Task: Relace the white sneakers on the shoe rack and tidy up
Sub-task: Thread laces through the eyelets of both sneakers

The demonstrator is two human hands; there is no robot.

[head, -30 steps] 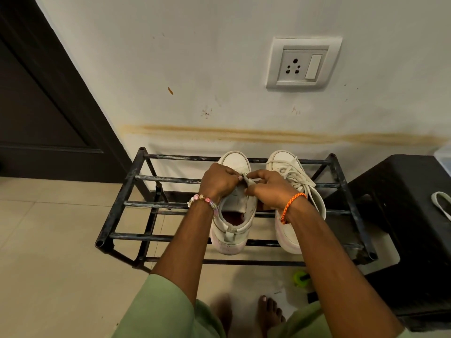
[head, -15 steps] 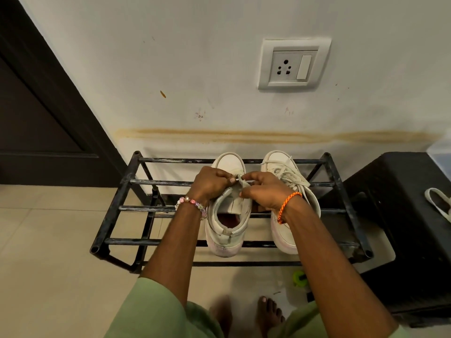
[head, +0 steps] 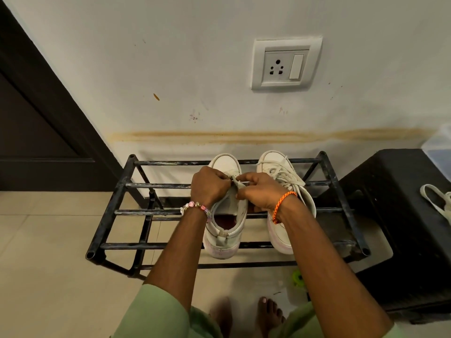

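Barely any change since a second ago: both hands stay on the left sneaker (head: 225, 223). My left hand (head: 209, 185) and right hand (head: 260, 191) each pinch something pale at its tongue, lace or tongue, can't tell. That sneaker shows no lacing; right sneaker (head: 284, 191) is laced. Both sit mid shoe rack (head: 109, 213), toes at its back edge. A loose lace (head: 436, 203) lies on the black stool (head: 395, 215). I read no brands or writing.

No legible text, label, brand or number on any surface in view.
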